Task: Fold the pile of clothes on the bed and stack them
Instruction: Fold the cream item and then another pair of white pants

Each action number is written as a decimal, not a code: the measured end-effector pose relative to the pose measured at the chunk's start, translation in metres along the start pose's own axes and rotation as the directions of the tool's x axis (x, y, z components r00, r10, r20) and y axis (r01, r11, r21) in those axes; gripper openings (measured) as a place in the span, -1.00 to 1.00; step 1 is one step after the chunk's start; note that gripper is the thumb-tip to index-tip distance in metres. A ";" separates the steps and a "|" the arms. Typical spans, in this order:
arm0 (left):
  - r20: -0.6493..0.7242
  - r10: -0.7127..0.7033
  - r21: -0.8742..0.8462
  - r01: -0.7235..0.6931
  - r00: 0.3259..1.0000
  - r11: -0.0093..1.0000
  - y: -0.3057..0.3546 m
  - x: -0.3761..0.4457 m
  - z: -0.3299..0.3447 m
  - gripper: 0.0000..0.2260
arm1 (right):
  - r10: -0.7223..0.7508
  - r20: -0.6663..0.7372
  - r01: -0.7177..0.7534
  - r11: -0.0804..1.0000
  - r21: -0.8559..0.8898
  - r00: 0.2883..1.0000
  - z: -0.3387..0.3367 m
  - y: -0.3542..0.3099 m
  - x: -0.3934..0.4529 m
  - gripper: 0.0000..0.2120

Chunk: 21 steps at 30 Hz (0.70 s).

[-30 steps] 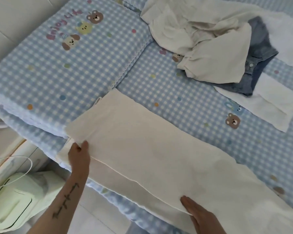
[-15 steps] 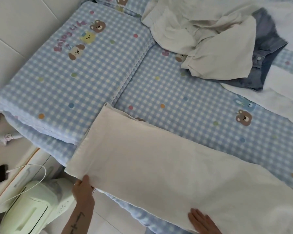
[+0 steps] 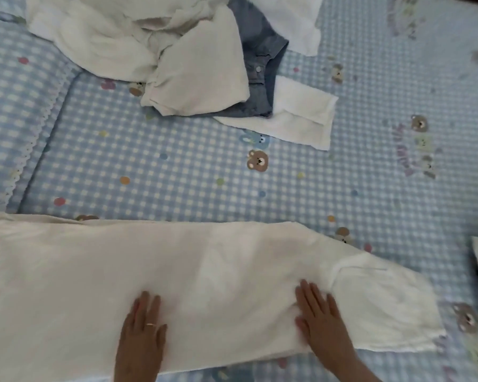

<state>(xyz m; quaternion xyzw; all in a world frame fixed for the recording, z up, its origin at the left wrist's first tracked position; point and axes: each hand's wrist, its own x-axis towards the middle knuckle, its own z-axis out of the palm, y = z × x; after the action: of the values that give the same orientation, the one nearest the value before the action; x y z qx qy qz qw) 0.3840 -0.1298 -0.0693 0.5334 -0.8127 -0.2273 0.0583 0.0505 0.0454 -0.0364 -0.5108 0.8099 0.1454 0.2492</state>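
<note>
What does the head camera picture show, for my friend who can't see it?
Two flat hands, left and right, press on cream trousers spread across a blue checked bed. Farther back lies a pile of unfolded clothes.

Cream trousers (image 3: pixel 204 285) flat, near edge; crumpled pile (image 3: pixel 155 51) beyond.

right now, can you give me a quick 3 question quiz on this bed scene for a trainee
1. True or false: both hands lie flat, fingers straight, on the cream garment.
2. Which item in the unfolded pile is not white or cream? A) a red sock B) a blue denim piece C) a green towel
3. Fill in: the left hand wears a ____ on one finger.

Key:
1. True; the right hand and the left both press it flat.
2. B, the denim piece.
3. Ring.
</note>
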 end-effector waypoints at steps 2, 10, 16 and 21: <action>0.095 0.115 0.003 -0.116 0.989 0.993 0.025 -0.005 0.019 -0.52 | -0.021 0.041 0.021 1.000 -0.018 0.999 0.015 0.035 -0.018 -0.39; 0.284 0.460 0.009 -0.482 0.841 0.876 0.171 0.035 0.064 -0.51 | 0.615 -0.129 -0.527 0.751 0.397 0.778 0.007 0.161 -0.047 -0.30; 0.399 0.602 0.051 -0.672 0.692 0.739 0.335 0.098 0.127 -0.51 | 0.756 0.080 -0.664 0.514 0.544 0.650 0.029 0.226 -0.047 -0.46; 0.543 0.584 0.049 -0.717 0.604 0.696 0.388 0.131 0.170 -0.60 | 0.830 -0.077 -0.461 0.382 0.801 0.553 0.021 0.263 -0.061 -0.88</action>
<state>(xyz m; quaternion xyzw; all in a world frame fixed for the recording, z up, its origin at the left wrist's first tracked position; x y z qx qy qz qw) -0.0547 -0.0681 -0.0725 0.1246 -0.9603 -0.2069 -0.1397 -0.1595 0.2166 -0.0255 -0.0180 0.9668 -0.2150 0.1368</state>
